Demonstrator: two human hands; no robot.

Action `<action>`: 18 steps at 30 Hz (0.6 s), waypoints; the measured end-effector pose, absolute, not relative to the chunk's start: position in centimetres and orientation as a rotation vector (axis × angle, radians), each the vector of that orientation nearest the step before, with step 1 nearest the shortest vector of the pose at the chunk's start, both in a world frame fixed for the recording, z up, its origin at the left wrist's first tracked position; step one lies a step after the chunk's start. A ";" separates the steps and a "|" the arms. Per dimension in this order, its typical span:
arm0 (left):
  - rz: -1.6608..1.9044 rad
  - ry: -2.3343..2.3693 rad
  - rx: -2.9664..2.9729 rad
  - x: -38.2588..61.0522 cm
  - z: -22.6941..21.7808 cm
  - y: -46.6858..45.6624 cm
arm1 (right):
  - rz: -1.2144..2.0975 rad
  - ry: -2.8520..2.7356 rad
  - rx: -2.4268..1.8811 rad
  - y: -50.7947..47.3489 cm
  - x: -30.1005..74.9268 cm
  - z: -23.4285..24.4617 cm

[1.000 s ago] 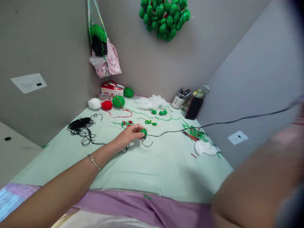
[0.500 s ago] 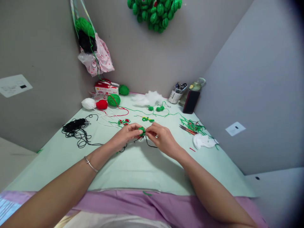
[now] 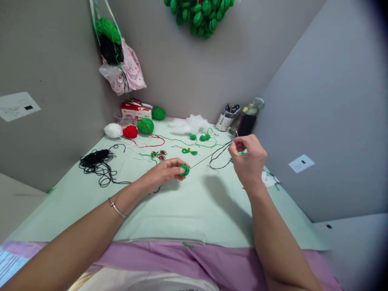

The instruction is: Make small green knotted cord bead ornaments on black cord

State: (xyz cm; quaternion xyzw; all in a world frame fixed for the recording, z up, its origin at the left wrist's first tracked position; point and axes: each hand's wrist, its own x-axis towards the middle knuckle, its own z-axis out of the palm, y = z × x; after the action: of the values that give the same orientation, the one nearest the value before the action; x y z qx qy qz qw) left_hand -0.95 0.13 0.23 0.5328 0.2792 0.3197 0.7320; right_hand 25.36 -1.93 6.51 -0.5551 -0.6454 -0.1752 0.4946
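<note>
Head view is showing a table covered with a pale green cloth. Towards its far left corner a tangle of black yarn is lying. Beyond it a white yarn ball, a red yarn ball and a green yarn ball are sitting in a row, just in front of a red and white box at the far edge.

Near the middle of the table the left hand is pinching a small green crocheted ball between thumb and fingertips, keeping it low over the cloth. White stuffing is lying at the far edge behind it.

A black thread is running taut from the crocheted ball up to the right hand. That hand is hanging raised over the right side of the table, its fingers closing narrowly on the thread's end, with a slack loop drooping beside it. Whether those fingers are also gripping a needle cannot be told. A jar of tools is standing in the far right corner.
</note>
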 end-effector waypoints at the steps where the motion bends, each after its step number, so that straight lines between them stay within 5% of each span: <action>1: 0.699 0.609 1.166 -1.0 0.3 0.1 | -0.312 -1.589 -1.333 -2.0 25.4 6.5; 8: 0.696 0.562 1.151 -1.4 0.5 0.2 | 0.348 -1.731 -1.184 -2.9 24.6 6.1; 18: 0.755 0.558 1.137 -1.2 0.8 0.1 | -0.097 -2.125 -1.127 -4.3 21.1 4.8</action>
State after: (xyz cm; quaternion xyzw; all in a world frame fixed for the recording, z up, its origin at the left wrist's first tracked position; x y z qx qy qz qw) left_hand -1.21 0.15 0.78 0.5183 0.2543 0.3443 0.7403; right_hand 21.11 -4.32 4.82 -0.4370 -0.8239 -0.0376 0.3589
